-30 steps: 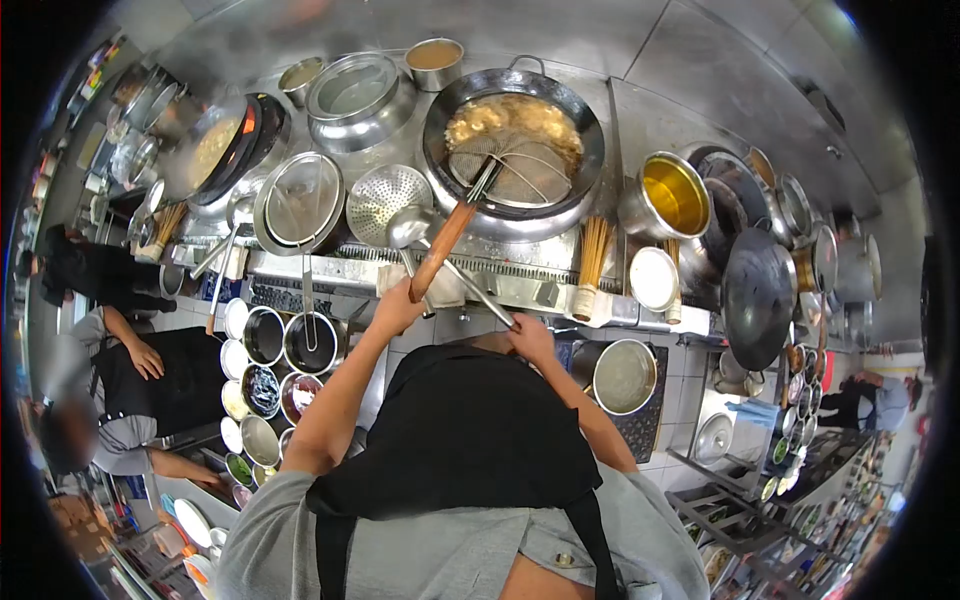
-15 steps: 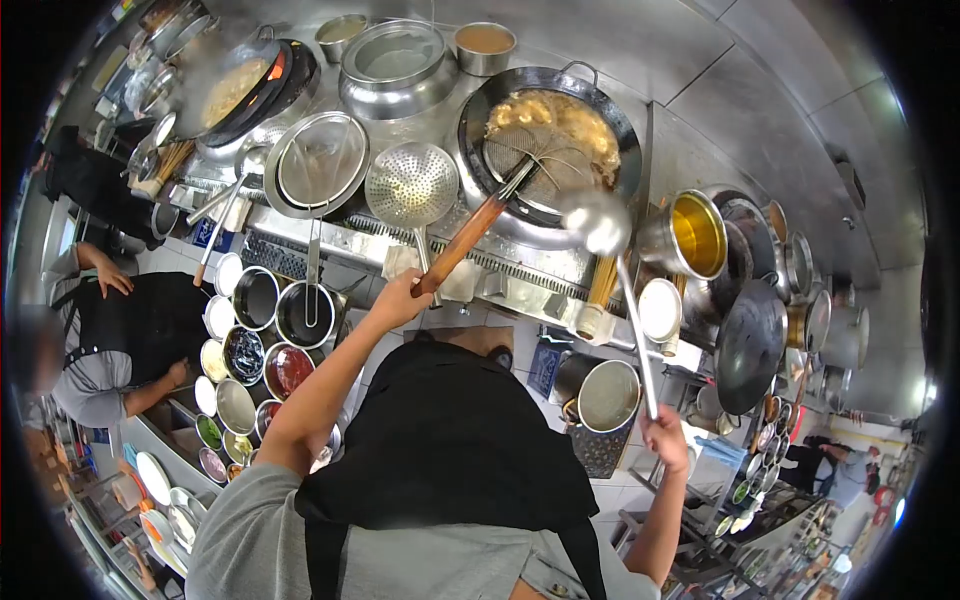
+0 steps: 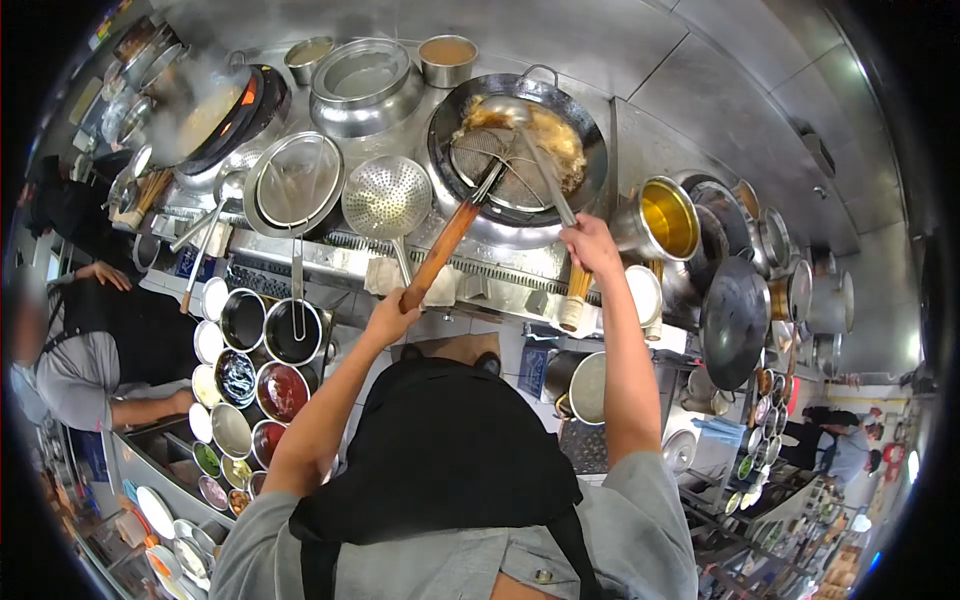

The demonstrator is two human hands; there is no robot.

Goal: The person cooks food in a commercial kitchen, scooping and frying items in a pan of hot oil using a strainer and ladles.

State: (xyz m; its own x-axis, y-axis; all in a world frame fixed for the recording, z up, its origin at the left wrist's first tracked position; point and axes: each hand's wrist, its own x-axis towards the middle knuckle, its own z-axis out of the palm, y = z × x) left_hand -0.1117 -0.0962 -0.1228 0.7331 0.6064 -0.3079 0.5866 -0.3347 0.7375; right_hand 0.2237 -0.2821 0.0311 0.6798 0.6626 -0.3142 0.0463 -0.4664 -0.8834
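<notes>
My left hand [image 3: 392, 318] is wrapped round the wooden handle of a wire-mesh strainer [image 3: 478, 157], whose mesh rests in the left part of a dark wok [image 3: 590, 110]. My right hand [image 3: 590, 246] grips the metal handle of a ladle [image 3: 508, 112]; its bowl is over or in the bubbling oil at the wok's back. Golden food [image 3: 558, 140] floats there, partly hidden by the ladle and strainer. A perforated metal skimmer [image 3: 386, 197] lies left of the wooden handle. Below my right hand stands a bundle of bamboo sticks [image 3: 578, 285].
A pot of yellow oil [image 3: 668, 218] stands right of the wok. Sauce containers [image 3: 282, 391] and a co-worker in a black apron [image 3: 140, 330] are at the left. A steaming wok [image 3: 208, 120] is at the back left, a black wok [image 3: 735, 325] at the right.
My right hand has swung the ladle out to the right, then up and over into the wok. My left hand keeps the strainer in the wok. The view has shifted.
</notes>
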